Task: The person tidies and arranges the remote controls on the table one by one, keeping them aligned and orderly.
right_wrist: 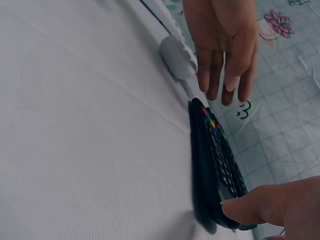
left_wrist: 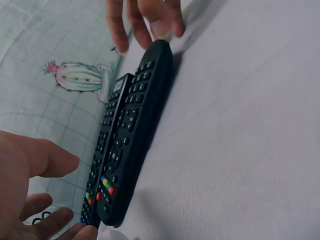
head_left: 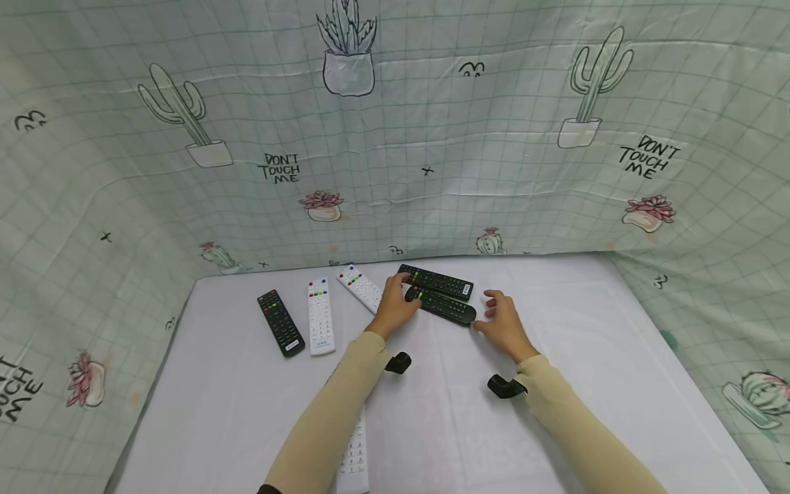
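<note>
Two black remote controls lie side by side on the white table, angled down to the right: a rear black remote (head_left: 441, 282) and a front black remote (head_left: 446, 309) with a rounded end. My left hand (head_left: 393, 307) is at their left ends, fingers extended and parted from the thumb; the left wrist view shows nothing gripped. At the front remote's right end is my right hand (head_left: 506, 329), its thumb (right_wrist: 255, 204) touching that end. The right fingers are loosely bent and spread in the head view, not wrapped around the remote.
A white remote (head_left: 360, 288) lies partly behind my left hand. Farther left are another white remote (head_left: 321, 319) and a black remote (head_left: 281, 324). Under my left forearm a white remote (head_left: 354, 456) is partly covered. A patterned cloth (head_left: 395, 137) hangs behind the table.
</note>
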A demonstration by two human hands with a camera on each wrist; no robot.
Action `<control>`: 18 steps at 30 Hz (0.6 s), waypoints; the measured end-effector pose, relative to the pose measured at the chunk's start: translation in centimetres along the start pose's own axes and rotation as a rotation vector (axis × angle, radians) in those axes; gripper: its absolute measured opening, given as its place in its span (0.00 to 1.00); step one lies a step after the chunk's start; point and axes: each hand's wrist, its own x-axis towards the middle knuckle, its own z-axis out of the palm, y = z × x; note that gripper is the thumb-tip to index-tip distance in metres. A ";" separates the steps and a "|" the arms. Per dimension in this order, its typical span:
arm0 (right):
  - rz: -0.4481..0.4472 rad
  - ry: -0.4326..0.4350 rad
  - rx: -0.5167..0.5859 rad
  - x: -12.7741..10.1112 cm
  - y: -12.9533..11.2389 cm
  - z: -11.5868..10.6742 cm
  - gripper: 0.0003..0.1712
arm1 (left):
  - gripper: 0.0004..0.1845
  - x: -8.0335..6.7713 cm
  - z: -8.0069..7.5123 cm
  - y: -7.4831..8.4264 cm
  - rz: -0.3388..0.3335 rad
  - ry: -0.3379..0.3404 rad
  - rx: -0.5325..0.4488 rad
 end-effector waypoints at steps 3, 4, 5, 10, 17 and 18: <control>-0.006 -0.018 0.009 0.0 -0.1 0.1 0.43 | 0.36 0.3 0.3 0.0 -0.023 -0.014 0.013; -0.011 -0.023 0.010 0.0 -0.2 0.1 0.43 | 0.36 0.3 0.4 -0.1 -0.026 -0.017 0.019; -0.016 -0.028 0.007 0.0 -0.2 0.2 0.43 | 0.37 0.3 0.5 -0.1 -0.027 -0.022 0.028; -0.027 -0.038 0.008 0.0 -0.5 0.5 0.43 | 0.36 0.6 0.7 0.1 -0.014 -0.038 0.058; -0.016 -0.060 0.000 -0.1 -0.8 0.9 0.41 | 0.36 1.1 0.9 0.6 -0.043 -0.070 0.078; -0.013 -0.064 -0.002 -0.1 -0.8 0.9 0.40 | 0.35 1.1 0.9 0.6 -0.050 -0.077 0.081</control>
